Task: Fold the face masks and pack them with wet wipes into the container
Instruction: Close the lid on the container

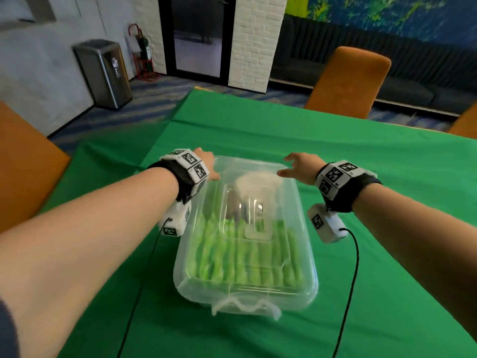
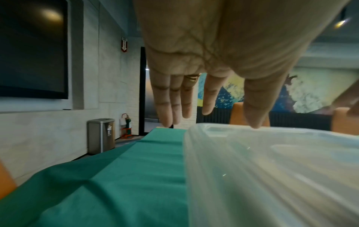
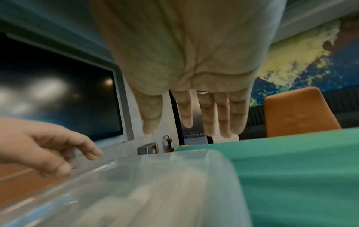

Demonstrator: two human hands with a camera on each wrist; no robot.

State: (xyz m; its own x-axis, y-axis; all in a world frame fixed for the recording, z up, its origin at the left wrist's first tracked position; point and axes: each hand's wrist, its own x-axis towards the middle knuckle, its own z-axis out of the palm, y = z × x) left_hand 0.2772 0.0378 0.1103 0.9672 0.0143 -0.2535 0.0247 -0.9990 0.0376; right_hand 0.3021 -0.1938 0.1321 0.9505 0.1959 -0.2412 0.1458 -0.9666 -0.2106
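A clear plastic container (image 1: 245, 254) with its clear lid on stands on the green tablecloth (image 1: 387, 177), its wavy front clip (image 1: 245, 307) facing me. Through the lid I see a pale bundle (image 1: 255, 180) and a grey shape (image 1: 238, 208) at the far end, too blurred to name. My left hand (image 1: 206, 164) is at the far left corner, fingers straight, thumb (image 2: 254, 119) touching the lid rim (image 2: 233, 130). My right hand (image 1: 299, 165) hovers at the far right corner, its straight fingers (image 3: 223, 119) just above the container (image 3: 155, 184), holding nothing.
Orange chairs stand at the far side (image 1: 348, 81), at the left (image 1: 23, 164) and at the right edge (image 1: 464, 122). A steel bin (image 1: 103, 73) stands by the wall beyond the table's far left corner. Wrist-camera cables (image 1: 346, 280) trail along both sides of the container.
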